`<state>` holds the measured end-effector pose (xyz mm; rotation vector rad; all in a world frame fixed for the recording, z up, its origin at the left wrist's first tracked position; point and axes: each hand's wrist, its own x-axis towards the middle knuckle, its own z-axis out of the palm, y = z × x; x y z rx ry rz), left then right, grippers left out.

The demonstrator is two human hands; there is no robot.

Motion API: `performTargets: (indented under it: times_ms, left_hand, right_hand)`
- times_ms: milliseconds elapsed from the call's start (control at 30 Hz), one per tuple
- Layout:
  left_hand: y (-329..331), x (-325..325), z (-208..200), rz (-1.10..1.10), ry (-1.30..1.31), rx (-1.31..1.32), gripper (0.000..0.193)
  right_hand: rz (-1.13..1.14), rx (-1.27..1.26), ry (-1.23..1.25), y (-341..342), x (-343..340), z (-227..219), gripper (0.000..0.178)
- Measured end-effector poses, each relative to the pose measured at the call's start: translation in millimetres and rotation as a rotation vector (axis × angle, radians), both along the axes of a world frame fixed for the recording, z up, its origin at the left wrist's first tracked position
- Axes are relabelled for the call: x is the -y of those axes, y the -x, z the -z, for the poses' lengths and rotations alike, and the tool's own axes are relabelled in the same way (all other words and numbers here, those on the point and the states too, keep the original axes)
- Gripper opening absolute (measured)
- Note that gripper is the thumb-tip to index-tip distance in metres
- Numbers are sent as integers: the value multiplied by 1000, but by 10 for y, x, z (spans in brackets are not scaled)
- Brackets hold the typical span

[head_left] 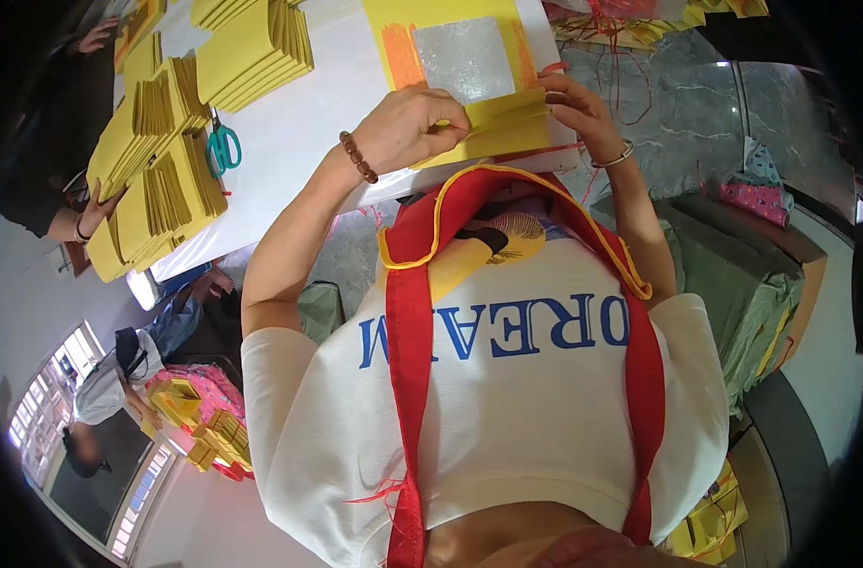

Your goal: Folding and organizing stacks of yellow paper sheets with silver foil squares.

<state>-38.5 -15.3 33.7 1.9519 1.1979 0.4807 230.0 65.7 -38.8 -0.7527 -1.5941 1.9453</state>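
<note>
On the white table in front of me lies a yellow paper sheet (pixel 393 21) with a silver square (pixel 467 59) and orange patches at its sides. Its near part is turned up into a long fold (pixel 509 111). My left hand (pixel 414 128), with a brown bead bracelet at the wrist, is closed in a pinch on the left of this fold. At the right end, the bent fingers of my right hand (pixel 583 109) grip the paper's edge. A thin red string (pixel 548 150) shows along the near side of the paper.
Stacks of folded yellow paper (pixel 256 57) cover the table's left side, beside green-handled scissors (pixel 223 150). Another person's hand (pixel 95 213) touches a stack there. Green-wrapped bundles (pixel 734 284) stand at my right. Another person (pixel 109 393) is farther off at left.
</note>
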Motion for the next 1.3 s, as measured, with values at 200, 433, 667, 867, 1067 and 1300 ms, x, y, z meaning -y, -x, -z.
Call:
performTargets:
  times_ms: [200,433,667,867,1067,1300]
  left_hand:
    - [5,-5,11,29,-24,20,9]
    - [0,3,16,6,-57,0,9]
    - [-37,78,77,-30,-153,-3,9]
    - [-71,191,66,-39,-301,-46,8]
    - [8,301,28,48,-363,-53,29]
    - [83,415,154,-237,-441,22,59]
  right_hand:
    - [1,31,-17,11,-8,7,33]
    - [24,14,23,-17,9,37,34]
    - [87,333,-838,242,77,-146,33]
    - [164,303,-882,278,134,-145,35]
    - [195,387,-921,290,228,-153,39]
    - [179,314,-778,260,164,-111,33]
